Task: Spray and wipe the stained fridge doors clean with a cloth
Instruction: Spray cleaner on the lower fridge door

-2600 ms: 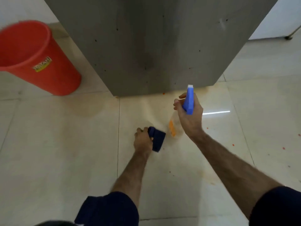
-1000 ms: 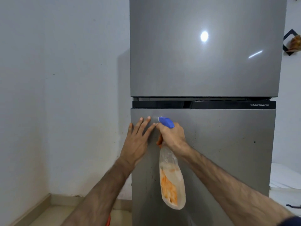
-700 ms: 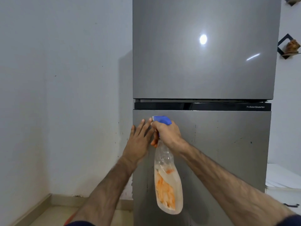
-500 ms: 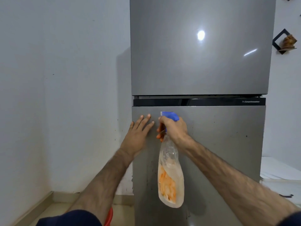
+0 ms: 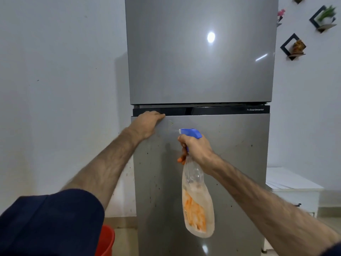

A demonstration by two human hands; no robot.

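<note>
White walls close in on both sides of a tall grey two-door fridge, and from my remote seat I read the lower fridge door (image 5: 230,163) as the one in hand: it is peppered with dark specks, while the upper fridge door (image 5: 199,52) looks clean and shows only a lamp glare. My left hand (image 5: 145,124) is hooked over the top left corner of the lower door, fingers together and curled into the black recess under the upper door, most likely to steady the door, or me, while I spray. My right hand (image 5: 197,148) is clamped round the neck of the clear spray bottle (image 5: 198,204), a finger on the trigger, the blue nozzle (image 5: 190,133) aimed left at the door's upper edge and held just off the metal; a faint mist seems to hang before it. I see no cloth anywhere, so wiping must wait until it is fetched. At the fridge's lower left corner a red bucket (image 5: 106,241) stands on the floor.
</note>
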